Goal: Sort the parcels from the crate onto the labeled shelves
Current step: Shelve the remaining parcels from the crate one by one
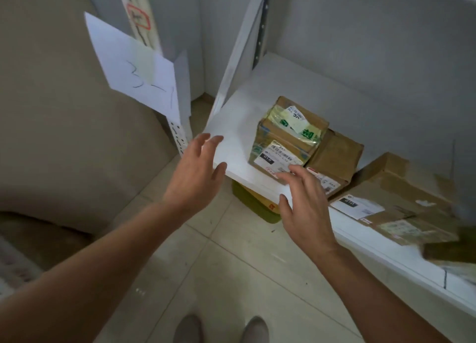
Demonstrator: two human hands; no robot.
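With fingers spread and holding nothing, the left hand hovers at the shelf's front left corner and the right hand at its front edge, fingertips just short of the taped parcel standing there.

A: Light?
B: Dim, soft, no hard shadows. White shelf is the brightest patch, w/ mild glare.
A: Sharpness?
B: Motion blur thru-out, worst on flat parcels at rt edge. Wide-angle tilts the shelf upright.
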